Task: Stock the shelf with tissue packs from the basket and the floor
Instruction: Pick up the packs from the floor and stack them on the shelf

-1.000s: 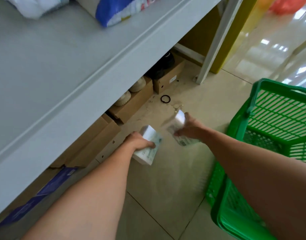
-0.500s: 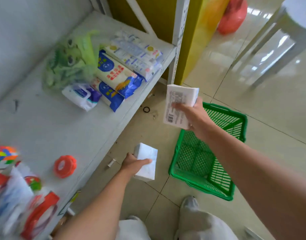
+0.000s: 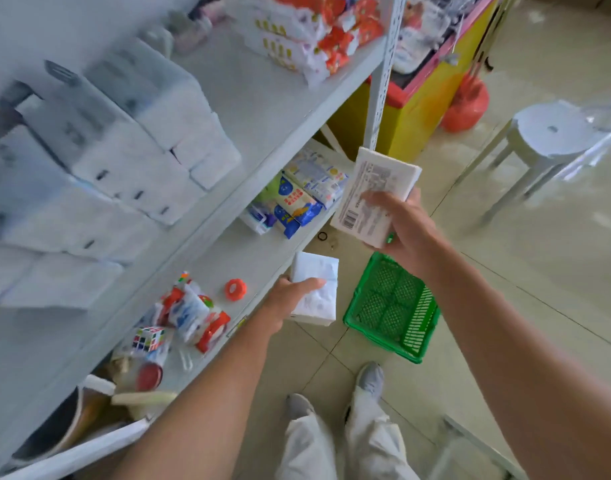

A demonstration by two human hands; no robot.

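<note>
So the person's got a tissue pack in each hand. The left hand (image 3: 290,295) has thumb and fingers wrapped round a plain white tissue pack (image 3: 318,289), low down just off the front edge of the lower shelf board (image 3: 252,254). The right hand (image 3: 406,233) is clamped on a second pack (image 3: 375,194), held higher with its barcode label facing the camera, near the shelf's upright post (image 3: 383,71). The green basket (image 3: 420,323) sits on the tiled floor (image 3: 505,258) below the right hand; can't tell if anything's in it. The upper shelf board (image 3: 269,109) holds a stack of white tissue packs (image 3: 131,147) on the left, pretty blurry, with red and white packets (image 3: 318,36) further back. The lower board has blue and white packs (image 3: 293,206), an orange round thing (image 3: 235,289) and a puzzle cube (image 3: 149,338) among some smeared clutter. Out in the room there's a white stool (image 3: 553,133), a red bag (image 3: 465,105) and a yellow cabinet (image 3: 418,112). The person's shoes (image 3: 370,377) show at the bottom.
</note>
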